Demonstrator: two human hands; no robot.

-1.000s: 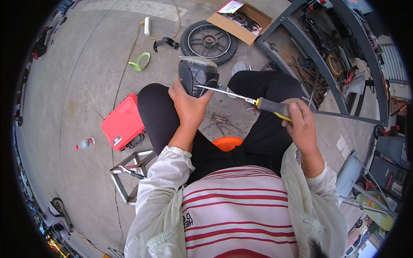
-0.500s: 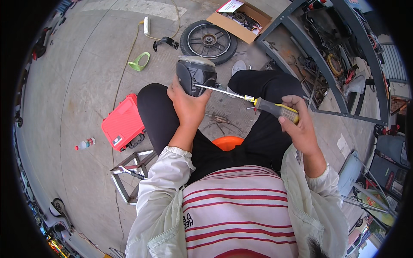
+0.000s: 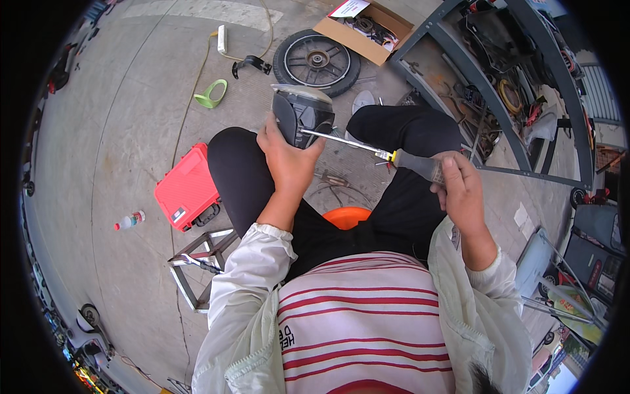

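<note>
My left hand (image 3: pixel 289 163) is closed round a black-housed vehicle headlight (image 3: pixel 303 113), whose clear lens faces away from me. It is held up in front of my knees. My right hand (image 3: pixel 463 194) grips a screwdriver (image 3: pixel 415 164) by the end of its grey and yellow handle. The long metal shaft reaches left across my lap, and its tip meets the side of the headlight housing just above my left fingertips. Whether the tip sits in a screw cannot be made out.
A spoked wheel with tyre (image 3: pixel 317 60) lies beyond my knees, beside a cardboard box (image 3: pixel 369 29) of parts. At right stands a grey metal rack (image 3: pixel 453 56). To my left are a red case (image 3: pixel 188 187), a metal frame stool (image 3: pixel 197 276), a bottle (image 3: pixel 130 220) and a green ring-shaped part (image 3: pixel 211 94).
My right hand has turned on the screwdriver handle, its fingers now wrapped over the top, and the handle has rotated. The headlight has shifted slightly to the right.
</note>
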